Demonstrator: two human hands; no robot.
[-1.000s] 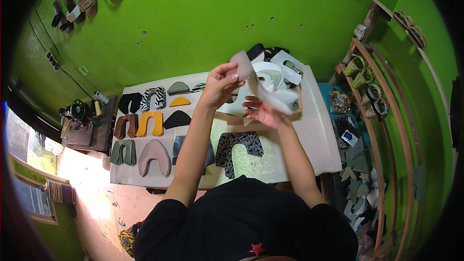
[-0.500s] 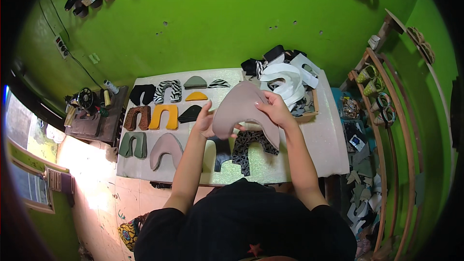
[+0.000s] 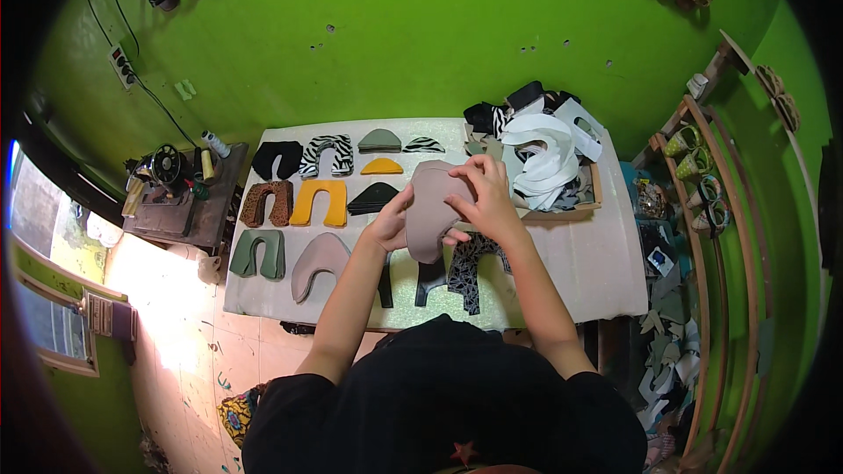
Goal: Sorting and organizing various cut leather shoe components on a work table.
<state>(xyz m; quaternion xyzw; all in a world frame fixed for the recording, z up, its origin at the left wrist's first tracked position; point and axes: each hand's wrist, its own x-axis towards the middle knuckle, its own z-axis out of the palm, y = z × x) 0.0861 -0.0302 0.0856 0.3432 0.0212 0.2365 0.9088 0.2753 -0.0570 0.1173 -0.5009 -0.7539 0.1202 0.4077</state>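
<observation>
A pinkish-grey curved stack of shoe-upper pieces (image 3: 432, 224) is held up over the near middle of the table. My left hand (image 3: 392, 224) grips its left side, the fingers passing underneath so that their tips show at the lower edge. With bent fingers my right hand (image 3: 485, 197) grasps the right side and upper edge. Below the held pieces lie a black cut piece (image 3: 430, 283) and a black-and-grey patterned piece (image 3: 465, 281), both partly hidden. To the left of my left forearm rests a U-shaped pinkish stack (image 3: 316, 265).
Sorted U-shaped and half-round stacks, such as the yellow one (image 3: 318, 202) and the green one (image 3: 259, 254), cover the table's left. A box of scraps (image 3: 562, 213) stands back right. A sewing machine (image 3: 167, 167) is far left, a wooden rack (image 3: 716, 237) right.
The pinkish-grey stack has been turned and now looks narrower. My right hand has shifted along its upper edge, and my view has swung slightly left.
</observation>
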